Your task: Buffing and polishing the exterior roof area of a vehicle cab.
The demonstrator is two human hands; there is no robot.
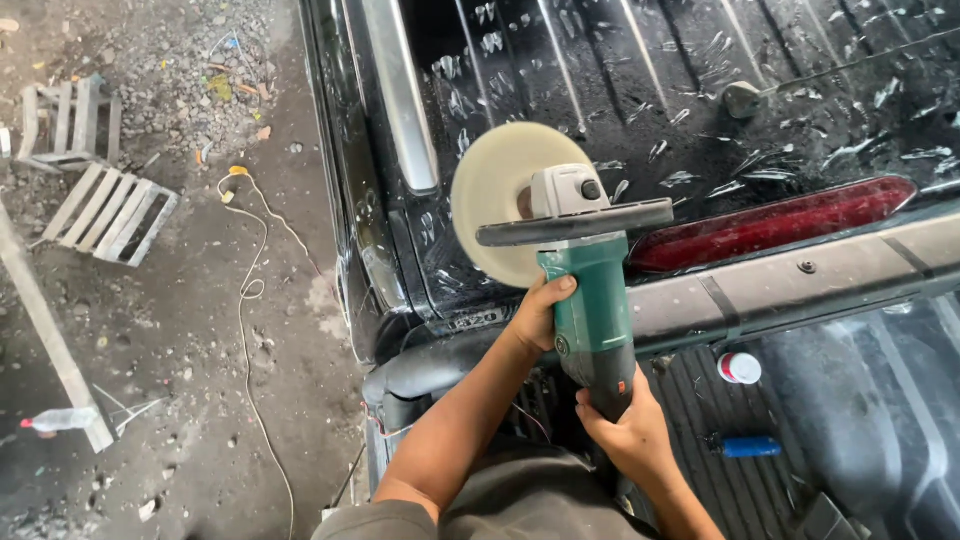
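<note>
I hold a green and grey polishing machine [590,300] upright over the back of a black truck cab [600,110]. Its round cream foam pad [500,200] faces left and rests against the wet, soapy black panel. My left hand [540,312] grips the green body from the left, just under the black loop handle [575,222]. My right hand [620,428] clasps the dark rear end of the tool. A long red light bar [770,222] runs to the right of the pad.
A grey rail [800,285] crosses below the light bar, above the ribbed truck bed [720,410] holding a small white pot [739,368] and a blue cylinder [750,446]. On the dirt ground at left lie a white cable [245,300], wooden slat frames [110,210] and a plastic bottle [60,420].
</note>
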